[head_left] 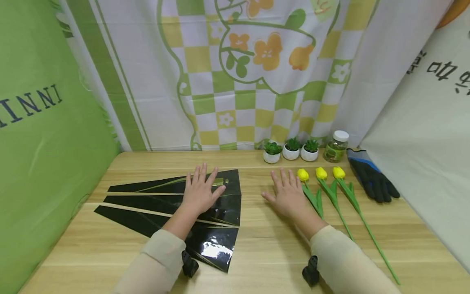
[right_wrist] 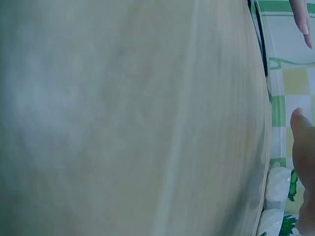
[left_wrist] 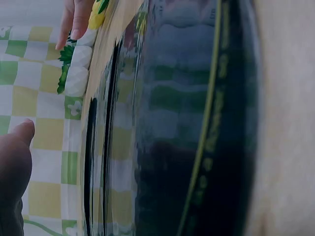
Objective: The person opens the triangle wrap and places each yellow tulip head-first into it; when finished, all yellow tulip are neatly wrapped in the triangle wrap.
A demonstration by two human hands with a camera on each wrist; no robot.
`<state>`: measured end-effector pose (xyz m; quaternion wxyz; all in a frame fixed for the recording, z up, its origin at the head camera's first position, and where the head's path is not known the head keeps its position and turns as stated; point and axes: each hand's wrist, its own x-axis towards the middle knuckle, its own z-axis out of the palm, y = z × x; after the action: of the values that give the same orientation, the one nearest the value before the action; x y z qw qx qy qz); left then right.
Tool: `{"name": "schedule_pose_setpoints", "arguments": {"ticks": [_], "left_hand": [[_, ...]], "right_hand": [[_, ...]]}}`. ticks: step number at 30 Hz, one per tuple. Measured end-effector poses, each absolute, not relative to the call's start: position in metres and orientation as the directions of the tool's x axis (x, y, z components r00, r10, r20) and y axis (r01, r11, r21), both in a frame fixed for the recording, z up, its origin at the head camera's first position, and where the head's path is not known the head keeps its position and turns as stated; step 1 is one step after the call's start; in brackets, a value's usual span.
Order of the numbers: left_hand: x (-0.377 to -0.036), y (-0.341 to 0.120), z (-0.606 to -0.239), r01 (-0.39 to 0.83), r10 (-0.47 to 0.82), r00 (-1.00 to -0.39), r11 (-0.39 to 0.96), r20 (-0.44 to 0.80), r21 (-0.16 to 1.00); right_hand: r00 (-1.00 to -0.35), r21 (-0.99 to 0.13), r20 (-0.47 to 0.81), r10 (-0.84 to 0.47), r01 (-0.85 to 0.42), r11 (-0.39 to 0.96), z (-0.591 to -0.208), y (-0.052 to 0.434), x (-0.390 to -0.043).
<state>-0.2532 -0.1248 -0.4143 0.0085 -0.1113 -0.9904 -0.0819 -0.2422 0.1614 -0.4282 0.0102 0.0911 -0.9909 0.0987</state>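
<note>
Left grip (head_left: 200,192), over black sheets (head_left: 225,210) at nine o'clock, and right grip (head_left: 289,197), beside tulips (head_left: 321,173) at three o'clock on the worktop (head_left: 260,257), are spread, empty, so a careless sweep could slide either.

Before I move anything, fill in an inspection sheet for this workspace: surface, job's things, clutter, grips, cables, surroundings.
Surface: wooden table, light, with visible grain.
Job's things: three black wrappers, glossy, wide ends to the right; three yellow tulips in a row on the right, the leftmost one's stem partly hidden by the right arm.
Clutter: three potted plants and a white-lidded jar at the back; a dark glove right of the tulips.
Grips: left grip, fingers spread, over the wrappers; right grip, fingers spread, just left of the tulips. Neither holds anything.
Cables: nothing seen.
Surroundings: patterned curtain behind; green cloth left; white cloth right.
</note>
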Motion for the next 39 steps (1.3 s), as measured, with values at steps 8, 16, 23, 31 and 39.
{"name": "schedule_pose_setpoints", "arguments": {"ticks": [8, 16, 23, 31, 39], "left_hand": [[-0.255, -0.127, -0.414, 0.217, 0.216, -0.976, 0.96, 0.024, 0.178], [-0.27, -0.128, -0.422, 0.288, 0.251, -0.955, 0.913, 0.158, 0.288], [-0.291, -0.124, -0.432, 0.292, 0.263, -0.956, 0.848, 0.127, 0.442], [-0.31, -0.115, -0.439, 0.309, 0.296, -0.95, 0.848, 0.1, 0.43], [-0.317, -0.114, -0.444, 0.28, 0.305, -0.952, 0.867, 0.005, 0.411]], "right_hand": [[-0.982, -0.17, 0.013, -0.19, -0.189, 0.967, -0.43, 0.164, -0.243], [-0.964, -0.284, 0.183, -0.193, -0.24, 0.928, -0.42, 0.183, -0.229], [-0.976, -0.451, 0.163, -0.142, -0.202, 0.869, -0.412, 0.217, -0.205], [-0.996, -0.507, 0.023, -0.092, -0.091, 0.857, -0.413, 0.258, -0.178], [-0.996, -0.499, -0.046, -0.07, -0.038, 0.866, -0.419, 0.279, -0.155]]}}
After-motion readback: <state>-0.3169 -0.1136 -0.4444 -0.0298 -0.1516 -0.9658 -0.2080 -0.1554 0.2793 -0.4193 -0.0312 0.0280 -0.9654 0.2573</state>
